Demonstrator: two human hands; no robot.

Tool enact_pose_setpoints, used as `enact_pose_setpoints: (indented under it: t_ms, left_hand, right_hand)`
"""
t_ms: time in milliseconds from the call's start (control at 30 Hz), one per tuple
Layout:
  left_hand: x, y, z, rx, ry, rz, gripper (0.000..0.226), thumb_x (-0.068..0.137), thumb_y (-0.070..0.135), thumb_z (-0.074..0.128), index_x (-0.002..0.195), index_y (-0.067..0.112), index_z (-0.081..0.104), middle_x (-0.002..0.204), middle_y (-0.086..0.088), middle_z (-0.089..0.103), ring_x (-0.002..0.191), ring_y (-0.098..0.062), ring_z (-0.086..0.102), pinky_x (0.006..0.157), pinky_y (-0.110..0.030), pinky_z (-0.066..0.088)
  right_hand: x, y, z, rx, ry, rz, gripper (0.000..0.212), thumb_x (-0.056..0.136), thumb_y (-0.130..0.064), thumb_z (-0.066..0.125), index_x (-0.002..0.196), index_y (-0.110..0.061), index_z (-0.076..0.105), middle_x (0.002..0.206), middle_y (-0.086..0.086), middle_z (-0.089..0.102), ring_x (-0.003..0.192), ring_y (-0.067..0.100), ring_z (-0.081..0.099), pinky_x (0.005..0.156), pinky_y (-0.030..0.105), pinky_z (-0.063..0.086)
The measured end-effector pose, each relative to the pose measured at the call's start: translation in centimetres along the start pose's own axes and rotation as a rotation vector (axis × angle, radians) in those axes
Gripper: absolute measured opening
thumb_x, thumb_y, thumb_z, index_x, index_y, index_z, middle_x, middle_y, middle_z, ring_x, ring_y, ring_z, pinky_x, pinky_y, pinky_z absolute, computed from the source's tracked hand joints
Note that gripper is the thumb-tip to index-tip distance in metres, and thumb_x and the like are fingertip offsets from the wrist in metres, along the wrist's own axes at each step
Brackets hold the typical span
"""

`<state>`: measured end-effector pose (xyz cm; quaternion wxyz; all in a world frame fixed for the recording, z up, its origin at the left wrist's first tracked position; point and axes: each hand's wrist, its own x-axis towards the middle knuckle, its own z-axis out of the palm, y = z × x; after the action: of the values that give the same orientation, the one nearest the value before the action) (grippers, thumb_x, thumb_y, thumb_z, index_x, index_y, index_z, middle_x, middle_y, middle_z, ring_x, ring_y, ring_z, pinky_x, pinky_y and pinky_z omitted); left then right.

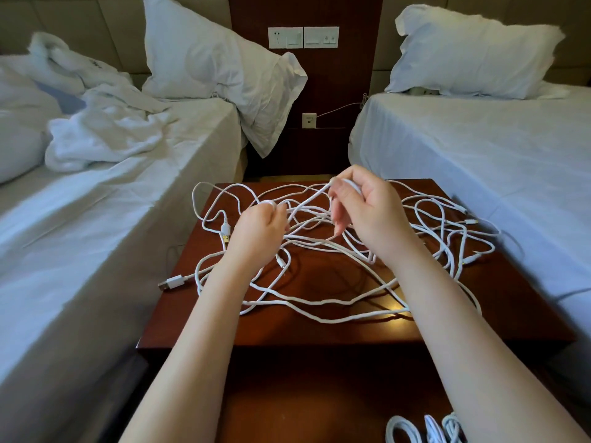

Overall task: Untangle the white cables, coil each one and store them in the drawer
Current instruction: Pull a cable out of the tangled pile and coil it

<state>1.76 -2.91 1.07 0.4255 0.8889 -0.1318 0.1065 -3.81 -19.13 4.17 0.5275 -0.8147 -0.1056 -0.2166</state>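
A tangle of white cables (319,295) sprawls over the dark red-brown nightstand top (319,330). My left hand (259,231) is closed around a strand above the tangle's left middle. My right hand (367,209) pinches the same stretch of cable higher up, so a taut piece runs between the two hands. A USB plug (171,282) sticks out over the nightstand's left edge, and another plug (225,231) lies just left of my left hand. Below the top, coiled white cables (425,430) lie in the open drawer (319,410) at the bottom of the view.
A bed with rumpled white bedding (105,139) and a pillow (204,59) stands close on the left. A made bed (479,148) with a pillow (473,52) is on the right. Wall sockets and switches (303,37) sit on the wooden panel behind.
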Motion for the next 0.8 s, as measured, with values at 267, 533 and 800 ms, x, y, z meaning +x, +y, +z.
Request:
enact_pose_setpoints:
  t_ms: [267, 533, 800]
  left_hand:
    - [-1.1, 2.3, -0.6, -0.256, -0.475, -0.069, 0.057, 0.099, 0.048, 0.031, 0.064, 0.009, 0.052, 0.042, 0.01, 0.038, 0.037, -0.003, 0.034, 0.046, -0.015, 0.031]
    - [-2.0, 4.0, -2.2, -0.377, -0.901, 0.024, 0.044, 0.102, 0.021, 0.037, 0.062, 0.009, 0.051, 0.047, 0.002, 0.033, 0.043, -0.011, 0.024, 0.043, -0.018, 0.02]
    - [-2.2, 4.7, -2.7, -0.89, -1.011, 0.186, 0.038, 0.097, 0.023, 0.038, 0.067, 0.005, 0.054, 0.046, 0.004, 0.038, 0.04, -0.011, 0.03, 0.042, -0.018, 0.027]
  right_hand:
    - [0.3, 1.2, 0.0, -0.179, 0.275, -0.192, 0.017, 0.1, -0.02, 0.052, 0.087, -0.011, 0.06, 0.054, -0.013, 0.045, 0.05, 0.002, 0.049, 0.047, 0.01, 0.032]
    - [0.6, 2.8, -0.9, -0.364, 0.306, -0.21, 0.015, 0.098, -0.028, 0.057, 0.087, -0.018, 0.056, 0.055, -0.018, 0.047, 0.055, 0.003, 0.054, 0.045, 0.01, 0.031]
    - [0.1, 2.8, -0.6, -0.472, 0.06, -0.232, 0.03, 0.098, -0.044, 0.047, 0.091, -0.023, 0.067, 0.055, -0.014, 0.048, 0.056, 0.002, 0.05, 0.05, 0.017, 0.031]
